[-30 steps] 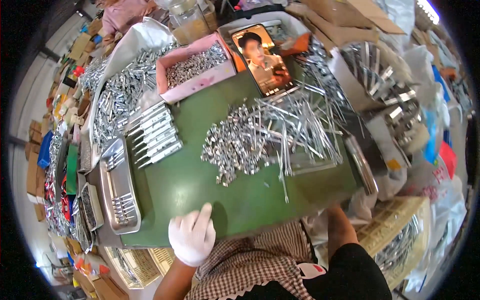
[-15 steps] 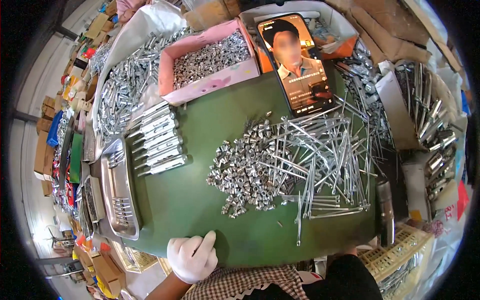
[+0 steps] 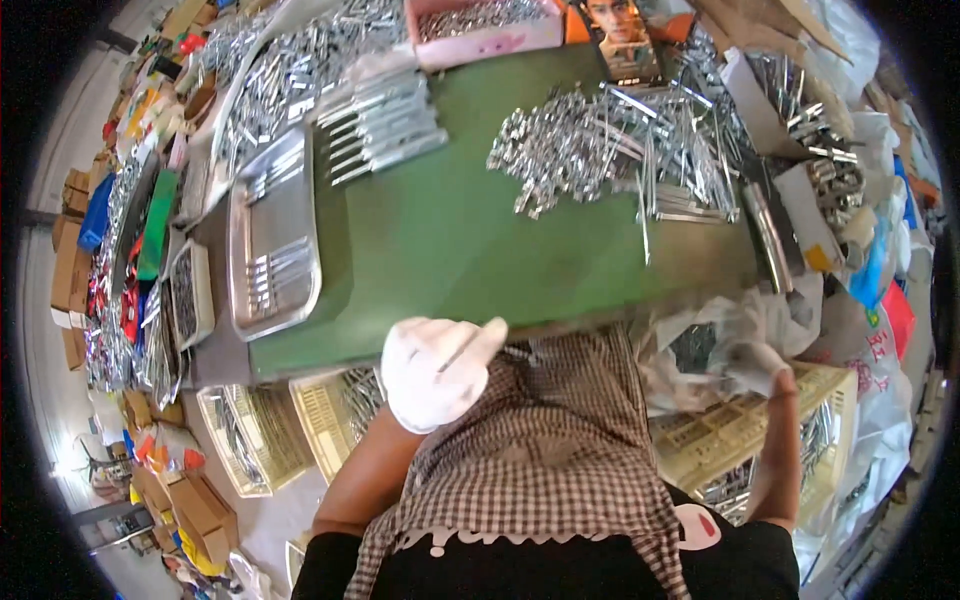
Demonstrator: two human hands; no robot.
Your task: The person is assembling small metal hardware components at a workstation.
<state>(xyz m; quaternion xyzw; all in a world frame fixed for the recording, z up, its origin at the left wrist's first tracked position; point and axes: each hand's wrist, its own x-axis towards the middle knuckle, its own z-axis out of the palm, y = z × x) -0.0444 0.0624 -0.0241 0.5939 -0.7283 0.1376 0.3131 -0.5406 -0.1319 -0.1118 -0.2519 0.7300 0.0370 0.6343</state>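
Taking clock places from the middle of the green desk [image 3: 430,255], the left hand [image 3: 440,372], in a white glove, is at about half past six, by the near edge and in front of the checked apron [image 3: 540,450]. Its fingers are loosely bent, with one finger pointing toward two o'clock; whether anything sits in its grasp cannot be told. The right hand [image 3: 755,368] is at four o'clock, off the desk, blurred beside a clear bag [image 3: 800,308] and above a pale crate [image 3: 700,432]; I cannot tell if it is closed or gripping something. On the desk, a metal tray [image 3: 272,222] lies at nine o'clock with small rods in its far and near ends. At ten o'clock is a row of metal tubes [image 3: 395,125] with thin tips pointing toward the tray. A heap of small metal pieces [image 3: 560,150] lies between one and two o'clock, touching a loose tangle of thin rods [image 3: 695,160] at two. A phone [image 3: 628,50] stands at one o'clock with its screen lit, and a pink box [image 3: 490,48] of small metal parts is at twelve. More crates [image 3: 255,445] sit below desk level at half past seven.
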